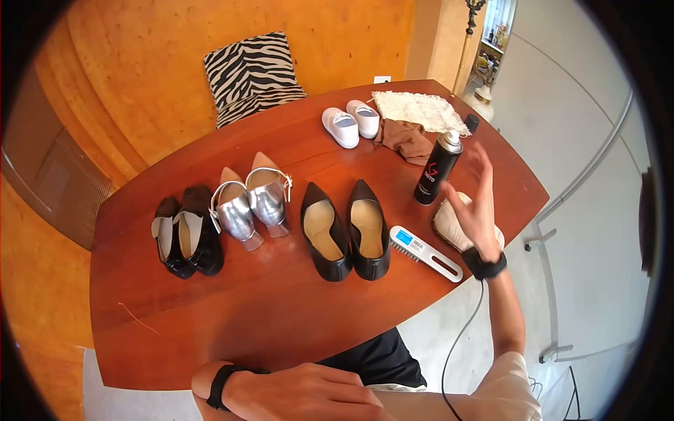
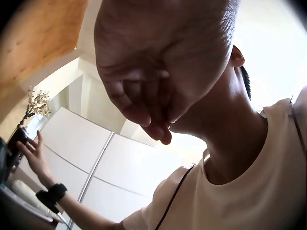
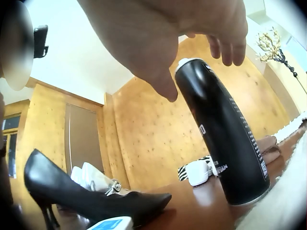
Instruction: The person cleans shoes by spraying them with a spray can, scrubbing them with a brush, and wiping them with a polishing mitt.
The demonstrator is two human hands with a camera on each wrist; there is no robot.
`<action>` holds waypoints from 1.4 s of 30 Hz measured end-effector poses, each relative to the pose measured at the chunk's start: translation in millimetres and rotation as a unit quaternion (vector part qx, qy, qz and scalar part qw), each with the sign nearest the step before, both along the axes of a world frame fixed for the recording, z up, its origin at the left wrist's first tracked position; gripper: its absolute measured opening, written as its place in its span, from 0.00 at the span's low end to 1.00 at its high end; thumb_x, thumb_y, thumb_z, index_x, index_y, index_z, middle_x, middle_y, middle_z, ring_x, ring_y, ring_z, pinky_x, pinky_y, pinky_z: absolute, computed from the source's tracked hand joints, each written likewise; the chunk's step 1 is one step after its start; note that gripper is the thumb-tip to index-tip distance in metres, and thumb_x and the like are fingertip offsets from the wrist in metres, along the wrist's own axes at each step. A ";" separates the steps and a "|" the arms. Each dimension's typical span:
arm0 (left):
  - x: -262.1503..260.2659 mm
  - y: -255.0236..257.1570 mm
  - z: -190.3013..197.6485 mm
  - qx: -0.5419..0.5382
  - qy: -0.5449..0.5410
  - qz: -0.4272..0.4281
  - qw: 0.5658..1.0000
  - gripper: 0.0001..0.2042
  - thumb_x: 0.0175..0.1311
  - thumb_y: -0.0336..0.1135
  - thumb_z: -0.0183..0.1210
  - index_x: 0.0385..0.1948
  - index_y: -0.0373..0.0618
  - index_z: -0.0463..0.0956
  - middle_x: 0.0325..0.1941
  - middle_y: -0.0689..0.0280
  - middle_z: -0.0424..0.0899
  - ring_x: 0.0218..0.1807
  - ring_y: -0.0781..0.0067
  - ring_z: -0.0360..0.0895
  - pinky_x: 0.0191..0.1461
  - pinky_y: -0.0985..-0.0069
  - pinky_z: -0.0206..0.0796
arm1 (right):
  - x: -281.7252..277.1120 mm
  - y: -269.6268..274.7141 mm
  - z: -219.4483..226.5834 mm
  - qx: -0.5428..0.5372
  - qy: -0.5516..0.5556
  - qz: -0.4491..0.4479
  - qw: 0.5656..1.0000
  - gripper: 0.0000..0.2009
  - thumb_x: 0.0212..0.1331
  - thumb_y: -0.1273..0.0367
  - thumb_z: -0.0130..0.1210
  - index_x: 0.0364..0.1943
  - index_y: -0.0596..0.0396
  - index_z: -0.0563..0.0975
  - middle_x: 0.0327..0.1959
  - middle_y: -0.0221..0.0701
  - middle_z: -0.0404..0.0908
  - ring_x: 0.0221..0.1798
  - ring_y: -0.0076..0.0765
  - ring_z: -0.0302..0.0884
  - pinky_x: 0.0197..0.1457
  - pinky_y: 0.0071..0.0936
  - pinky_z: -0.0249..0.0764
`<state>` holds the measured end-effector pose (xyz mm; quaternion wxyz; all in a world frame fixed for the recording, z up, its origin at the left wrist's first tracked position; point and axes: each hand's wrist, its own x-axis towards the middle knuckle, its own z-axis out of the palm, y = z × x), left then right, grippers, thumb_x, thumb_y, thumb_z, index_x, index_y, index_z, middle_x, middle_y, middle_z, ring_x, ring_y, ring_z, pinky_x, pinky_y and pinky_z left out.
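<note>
A black spray can (image 1: 437,172) with a white nozzle stands upright at the table's right side, seen close up as a black can (image 3: 223,139) in the right wrist view. Beside it is my right hand (image 1: 476,210), fingers apart and raised, thumb near the can; in the right wrist view a gap shows between the thumb and the other fingers of the hand (image 3: 192,38). Low in front of my body, my left hand (image 1: 302,393) holds nothing, its fingers loosely bent in the left wrist view (image 2: 148,96).
Black heels (image 1: 370,238), silver heels (image 1: 269,196), black shoes (image 1: 200,242) and small white shoes (image 1: 342,128) stand on the table (image 1: 281,309). A white brush-like device (image 1: 426,254) lies near a cream pad (image 1: 453,223). Behind are a brown cloth (image 1: 407,140), cream fabric (image 1: 421,111) and a black cap (image 1: 472,123).
</note>
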<state>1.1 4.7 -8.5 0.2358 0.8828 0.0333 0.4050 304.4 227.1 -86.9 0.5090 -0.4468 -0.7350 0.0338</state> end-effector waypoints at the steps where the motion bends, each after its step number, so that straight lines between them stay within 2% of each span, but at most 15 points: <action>1: 0.3 0.4 0.9 -0.001 -0.009 0.004 1.000 0.11 0.66 0.30 0.61 0.46 0.37 0.84 0.43 0.62 0.87 0.41 0.67 0.84 0.38 0.75 0.75 | 4.2 -17.4 2.7 -0.090 -0.032 0.044 0.994 0.38 0.57 0.72 0.70 0.72 0.57 0.63 0.67 0.43 0.70 0.70 0.47 0.69 0.71 0.40 0.68; 2: -0.9 1.1 3.6 -0.003 -0.008 0.007 1.000 0.11 0.66 0.30 0.61 0.46 0.37 0.84 0.43 0.62 0.87 0.41 0.67 0.84 0.38 0.75 0.75 | 7.3 -34.8 5.2 -0.179 -0.064 0.087 0.978 0.34 0.57 0.72 0.70 0.69 0.58 0.68 0.65 0.42 0.72 0.68 0.48 0.71 0.69 0.41 0.70; 4: -2.2 2.4 10.2 -0.011 0.014 -0.007 1.000 0.11 0.67 0.29 0.60 0.47 0.36 0.84 0.43 0.62 0.87 0.40 0.67 0.84 0.37 0.76 0.74 | 5.3 -58.8 4.3 -0.162 -0.221 0.170 0.947 0.29 0.57 0.71 0.69 0.65 0.55 0.73 0.60 0.42 0.76 0.64 0.53 0.74 0.64 0.41 0.73; 7: -1.7 1.0 2.2 0.004 -0.009 -0.002 1.000 0.10 0.67 0.29 0.60 0.46 0.37 0.85 0.42 0.62 0.87 0.39 0.67 0.84 0.37 0.76 0.74 | 5.0 -78.0 -21.6 -0.208 -0.256 0.180 0.927 0.28 0.57 0.72 0.67 0.64 0.53 0.74 0.55 0.43 0.77 0.57 0.57 0.77 0.59 0.43 0.76; 11: -1.2 0.9 -2.1 0.012 -0.019 -0.005 1.000 0.10 0.66 0.28 0.60 0.45 0.38 0.85 0.40 0.61 0.87 0.37 0.68 0.84 0.35 0.77 0.74 | 5.9 -71.1 -22.9 -0.220 -0.222 0.139 0.940 0.25 0.61 0.75 0.62 0.65 0.51 0.74 0.49 0.45 0.81 0.48 0.59 0.81 0.53 0.43 0.79; 19: 6.0 -4.1 11.6 0.126 -0.007 0.103 0.987 0.08 0.66 0.32 0.59 0.34 0.41 0.88 0.39 0.65 0.91 0.34 0.75 0.86 0.36 0.81 0.75 | -51.3 0.5 -19.0 -0.208 -0.005 0.168 0.964 0.19 0.63 0.73 0.63 0.58 0.52 0.77 0.47 0.48 0.85 0.52 0.60 0.82 0.54 0.44 0.78; 23: 15.7 8.9 -3.8 0.298 -0.126 0.198 0.925 0.11 0.70 0.35 0.58 0.30 0.44 0.88 0.33 0.66 0.91 0.33 0.76 0.86 0.38 0.84 0.76 | -71.9 30.3 -21.9 -0.212 -0.119 0.166 0.956 0.16 0.62 0.72 0.63 0.54 0.53 0.78 0.46 0.44 0.87 0.52 0.56 0.83 0.54 0.42 0.78; 27: 6.8 20.2 -1.2 0.271 -0.033 0.155 0.950 0.12 0.71 0.34 0.57 0.29 0.43 0.88 0.33 0.66 0.91 0.33 0.78 0.86 0.38 0.85 0.76 | -73.4 39.8 -36.2 -0.223 -0.111 0.137 0.959 0.17 0.61 0.74 0.63 0.55 0.54 0.78 0.48 0.42 0.87 0.53 0.52 0.84 0.55 0.39 0.78; 29: 25.9 38.0 -19.6 0.395 -0.222 0.227 0.862 0.13 0.70 0.35 0.57 0.27 0.43 0.87 0.31 0.65 0.91 0.32 0.78 0.86 0.37 0.87 0.76 | -71.5 41.1 -34.6 -0.222 -0.083 0.146 0.960 0.17 0.61 0.71 0.64 0.54 0.52 0.80 0.46 0.41 0.88 0.50 0.55 0.84 0.53 0.43 0.78; 30: 22.8 35.0 -18.6 0.392 -0.219 0.230 0.864 0.13 0.70 0.35 0.57 0.27 0.43 0.87 0.31 0.65 0.91 0.32 0.78 0.86 0.37 0.87 0.76 | -71.7 42.2 -35.0 -0.226 -0.082 0.148 0.959 0.17 0.61 0.71 0.64 0.54 0.52 0.80 0.46 0.41 0.88 0.50 0.55 0.84 0.53 0.43 0.78; 32: 16.3 21.0 -14.3 0.233 -0.122 0.206 0.943 0.14 0.70 0.37 0.56 0.27 0.43 0.87 0.30 0.65 0.91 0.31 0.77 0.86 0.36 0.87 0.76 | -70.3 44.4 -36.6 -0.223 -0.036 0.175 0.958 0.17 0.61 0.72 0.64 0.55 0.55 0.79 0.47 0.44 0.87 0.52 0.54 0.84 0.57 0.40 0.77; 37: 34.6 -2.1 -24.7 0.110 -0.140 0.301 0.937 0.12 0.68 0.37 0.59 0.26 0.44 0.87 0.29 0.65 0.91 0.31 0.77 0.86 0.36 0.87 0.76 | -65.6 52.3 -36.5 -0.272 0.106 0.227 0.929 0.17 0.70 0.71 0.61 0.60 0.58 0.77 0.51 0.34 0.87 0.53 0.27 0.82 0.60 0.29 0.76; 39: 29.0 7.0 -24.8 0.074 -0.142 0.322 0.933 0.12 0.67 0.37 0.60 0.25 0.44 0.87 0.29 0.65 0.91 0.31 0.77 0.86 0.36 0.87 0.76 | -64.4 51.8 -33.3 -0.281 0.113 0.234 0.924 0.17 0.70 0.71 0.61 0.60 0.58 0.77 0.51 0.34 0.87 0.53 0.27 0.83 0.60 0.29 0.76; 41: 9.7 43.7 -11.5 0.166 -0.029 0.114 0.979 0.10 0.66 0.37 0.62 0.28 0.44 0.87 0.33 0.64 0.91 0.32 0.76 0.86 0.36 0.87 0.76 | -62.4 55.1 -38.4 -0.279 0.110 0.252 0.920 0.17 0.72 0.70 0.59 0.62 0.58 0.76 0.52 0.33 0.87 0.54 0.26 0.83 0.60 0.28 0.76; 42: 12.3 43.6 -17.7 0.162 -0.030 0.113 0.980 0.10 0.66 0.37 0.62 0.28 0.44 0.87 0.33 0.64 0.91 0.32 0.76 0.86 0.36 0.87 0.76 | -61.9 55.6 -40.2 -0.283 0.110 0.250 0.919 0.17 0.72 0.70 0.59 0.62 0.58 0.76 0.52 0.33 0.87 0.54 0.26 0.83 0.60 0.28 0.76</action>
